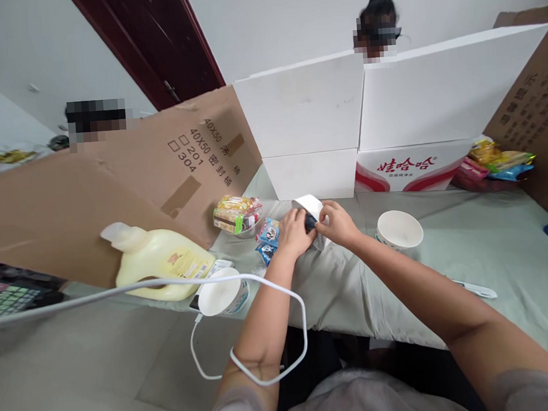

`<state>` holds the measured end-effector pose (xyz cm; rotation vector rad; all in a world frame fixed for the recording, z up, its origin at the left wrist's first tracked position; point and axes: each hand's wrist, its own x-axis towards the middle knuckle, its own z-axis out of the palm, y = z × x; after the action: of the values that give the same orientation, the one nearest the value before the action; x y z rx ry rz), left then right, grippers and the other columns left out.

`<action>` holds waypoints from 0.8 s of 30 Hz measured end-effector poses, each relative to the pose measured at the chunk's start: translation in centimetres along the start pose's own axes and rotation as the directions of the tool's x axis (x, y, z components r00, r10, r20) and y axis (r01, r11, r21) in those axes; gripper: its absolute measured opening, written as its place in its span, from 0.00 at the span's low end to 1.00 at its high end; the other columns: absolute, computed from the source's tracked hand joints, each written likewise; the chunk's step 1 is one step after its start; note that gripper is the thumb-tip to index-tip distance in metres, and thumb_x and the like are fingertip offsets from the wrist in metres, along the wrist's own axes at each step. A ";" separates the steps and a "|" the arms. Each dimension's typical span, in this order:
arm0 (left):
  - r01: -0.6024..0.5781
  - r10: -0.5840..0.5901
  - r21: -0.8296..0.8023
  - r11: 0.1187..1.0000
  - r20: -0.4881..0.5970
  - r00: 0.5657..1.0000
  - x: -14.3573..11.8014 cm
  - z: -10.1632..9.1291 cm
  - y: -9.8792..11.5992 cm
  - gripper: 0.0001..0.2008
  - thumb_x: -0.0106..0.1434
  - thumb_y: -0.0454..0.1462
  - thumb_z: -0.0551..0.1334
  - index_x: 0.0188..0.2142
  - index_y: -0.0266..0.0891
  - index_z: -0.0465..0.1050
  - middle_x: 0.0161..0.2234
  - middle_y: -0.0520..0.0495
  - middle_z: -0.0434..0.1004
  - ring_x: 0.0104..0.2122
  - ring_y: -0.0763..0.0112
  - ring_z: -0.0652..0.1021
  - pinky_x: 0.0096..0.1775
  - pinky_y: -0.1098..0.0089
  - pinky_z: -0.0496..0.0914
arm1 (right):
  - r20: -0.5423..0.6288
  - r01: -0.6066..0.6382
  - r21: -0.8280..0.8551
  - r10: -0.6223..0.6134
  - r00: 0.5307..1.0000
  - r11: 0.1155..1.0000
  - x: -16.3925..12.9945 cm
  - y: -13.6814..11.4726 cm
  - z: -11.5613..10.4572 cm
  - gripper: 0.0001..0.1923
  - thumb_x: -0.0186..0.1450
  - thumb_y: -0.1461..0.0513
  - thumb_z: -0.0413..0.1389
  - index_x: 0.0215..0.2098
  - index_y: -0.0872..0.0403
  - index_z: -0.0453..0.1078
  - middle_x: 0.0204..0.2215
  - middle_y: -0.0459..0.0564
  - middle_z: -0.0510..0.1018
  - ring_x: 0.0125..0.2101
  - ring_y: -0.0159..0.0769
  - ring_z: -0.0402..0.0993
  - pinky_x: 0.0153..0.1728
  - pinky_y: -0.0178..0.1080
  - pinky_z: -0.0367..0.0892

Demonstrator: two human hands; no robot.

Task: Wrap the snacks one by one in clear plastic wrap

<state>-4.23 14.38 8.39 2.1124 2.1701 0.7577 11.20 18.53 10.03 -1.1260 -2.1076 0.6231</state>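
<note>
Both my hands meet at the middle of the table over a small white box-like object (310, 207) with a dark part between my fingers. My left hand (294, 232) grips its left side and my right hand (337, 223) holds its right side. What the dark part is, I cannot tell. Just left of my left hand lie small blue snack packets (267, 236). A white paper bowl (399, 229) stands to the right of my right hand.
The table's light green cloth (483, 241) carries a yellow detergent jug (158, 258), a white lidded cup (221, 292), a bundle of snacks (235, 214), a white utensil (474, 288) and snack bags (498, 158). White boxes (305, 112) and cardboard sheets (112, 179) wall the back. A white cable (245, 333) crosses my left arm.
</note>
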 end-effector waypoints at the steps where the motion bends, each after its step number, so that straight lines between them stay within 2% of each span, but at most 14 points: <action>1: -0.032 0.032 -0.002 0.999 0.092 0.995 0.5 0.7 0.3 0.35 0.53 0.42 0.66 0.59 0.39 0.61 0.62 0.35 0.58 0.63 0.42 0.57 0.60 0.47 0.55 | 0.006 0.002 -0.011 -0.002 1.000 1.000 -0.1 -0.1 0.0 0.05 0.55 0.65 0.57 0.30 0.52 0.66 0.52 0.54 0.69 0.50 0.44 0.67 0.50 0.43 0.63; 2: -0.029 0.029 0.000 1.000 0.149 0.988 1.0 1.4 0.6 0.37 0.50 0.41 0.68 0.59 0.39 0.61 0.62 0.34 0.58 0.63 0.40 0.56 0.59 0.46 0.56 | 0.011 0.008 -0.020 -0.008 1.000 1.000 -0.2 -0.2 -0.1 0.06 0.54 0.65 0.57 0.31 0.52 0.66 0.52 0.54 0.69 0.50 0.44 0.67 0.49 0.43 0.63; 4: -0.001 -0.001 0.007 1.000 0.180 0.984 1.7 2.6 0.7 0.35 0.49 0.39 0.68 0.58 0.39 0.64 0.60 0.34 0.61 0.62 0.39 0.56 0.57 0.44 0.57 | 0.017 -0.005 -0.031 0.005 1.000 1.000 -0.4 -0.1 -0.4 0.08 0.54 0.64 0.57 0.33 0.52 0.65 0.49 0.55 0.70 0.47 0.44 0.69 0.46 0.42 0.64; 7: -0.017 0.018 -0.009 1.000 0.133 0.991 1.8 3.5 0.4 0.22 0.52 0.40 0.65 0.48 0.40 0.72 0.53 0.38 0.68 0.59 0.44 0.60 0.56 0.48 0.60 | 0.008 -0.185 0.000 0.185 0.983 0.983 -0.6 1.0 -1.1 0.12 0.55 0.60 0.57 0.38 0.51 0.63 0.40 0.53 0.74 0.39 0.42 0.71 0.40 0.40 0.65; 10: -0.026 0.028 -0.036 0.999 0.057 0.998 1.6 3.4 0.1 0.15 0.54 0.39 0.64 0.42 0.41 0.75 0.48 0.40 0.71 0.55 0.49 0.63 0.58 0.54 0.60 | -0.046 -0.398 0.162 0.410 0.911 0.903 -0.9 3.3 -1.5 0.21 0.56 0.56 0.57 0.45 0.52 0.62 0.38 0.51 0.75 0.38 0.42 0.72 0.39 0.39 0.65; 14: 0.025 -0.030 -0.073 0.997 -0.080 0.996 1.7 2.7 0.0 0.13 0.58 0.35 0.60 0.44 0.39 0.73 0.45 0.41 0.70 0.51 0.54 0.67 0.57 0.57 0.61 | -0.042 -0.531 0.380 0.587 0.808 0.758 -2.1 6.8 -0.6 0.28 0.59 0.53 0.54 0.55 0.54 0.58 0.43 0.55 0.74 0.39 0.41 0.73 0.39 0.39 0.69; 19: 0.046 -0.073 -0.119 0.992 -0.238 0.968 1.6 1.1 0.4 0.14 0.57 0.34 0.60 0.44 0.36 0.71 0.46 0.39 0.68 0.53 0.52 0.66 0.58 0.55 0.59 | -0.007 -0.590 0.461 0.667 0.745 0.663 -3.9 9.8 0.7 0.26 0.64 0.53 0.47 0.57 0.56 0.58 0.45 0.59 0.74 0.39 0.40 0.75 0.33 0.37 0.73; 22: 0.019 -0.064 -0.143 0.990 -0.320 0.945 0.7 0.3 0.9 0.14 0.56 0.34 0.59 0.44 0.36 0.70 0.46 0.38 0.68 0.53 0.52 0.66 0.59 0.55 0.58 | -0.016 -0.576 0.482 0.664 0.747 0.660 -4.5 11.3 0.6 0.25 0.66 0.53 0.44 0.58 0.56 0.58 0.45 0.59 0.74 0.40 0.40 0.75 0.33 0.38 0.74; 24: -0.005 -0.042 -0.135 0.991 -0.340 0.939 -0.3 0.1 1.5 0.16 0.56 0.34 0.59 0.46 0.36 0.69 0.47 0.38 0.67 0.54 0.52 0.65 0.59 0.54 0.58 | -0.031 -0.541 0.479 0.629 0.777 0.691 -4.5 12.4 0.1 0.25 0.67 0.54 0.42 0.59 0.55 0.58 0.45 0.59 0.74 0.41 0.40 0.75 0.33 0.39 0.74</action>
<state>-2.77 14.08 8.72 2.0156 2.2099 1.3180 19.65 21.08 0.27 -1.5152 -1.2970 1.1766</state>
